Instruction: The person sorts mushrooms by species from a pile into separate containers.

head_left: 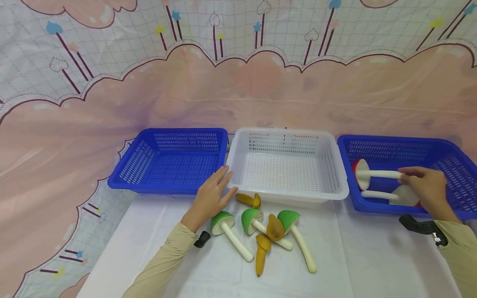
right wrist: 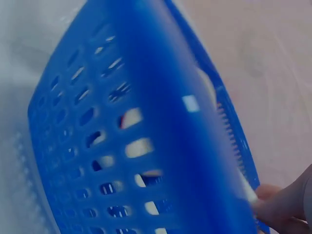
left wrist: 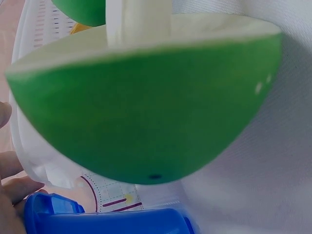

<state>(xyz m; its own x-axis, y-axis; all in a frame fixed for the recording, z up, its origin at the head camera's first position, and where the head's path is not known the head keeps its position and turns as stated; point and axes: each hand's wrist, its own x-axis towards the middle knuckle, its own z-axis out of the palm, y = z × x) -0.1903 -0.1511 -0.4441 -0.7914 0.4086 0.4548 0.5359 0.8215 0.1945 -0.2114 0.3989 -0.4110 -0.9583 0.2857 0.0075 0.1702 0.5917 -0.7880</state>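
Observation:
My right hand (head_left: pixel 426 188) pinches the stem end of a red-capped toy mushroom (head_left: pixel 384 174) inside the right blue basket; its cap points left. Below it in the same basket lies another red-capped mushroom (head_left: pixel 378 194), its cap partly behind the hand. In the right wrist view the fingers (right wrist: pixel 280 204) grip the white stem past the basket rim. My left hand (head_left: pixel 210 200), fingers extended, is at the near corner where the left blue basket (head_left: pixel 167 189) and the white basket (head_left: pixel 287 194) meet. Close by its wrist is a green-capped mushroom (head_left: pixel 236 242), large in the left wrist view.
Two more green-capped mushrooms (head_left: pixel 303 248) and several brown mushrooms (head_left: pixel 262 252) lie on the white tablecloth (head_left: pixel 357 260) before the white basket. The right blue basket (head_left: pixel 391 207) stands beside it. A patterned cloth (head_left: pixel 238 82) hangs behind the row.

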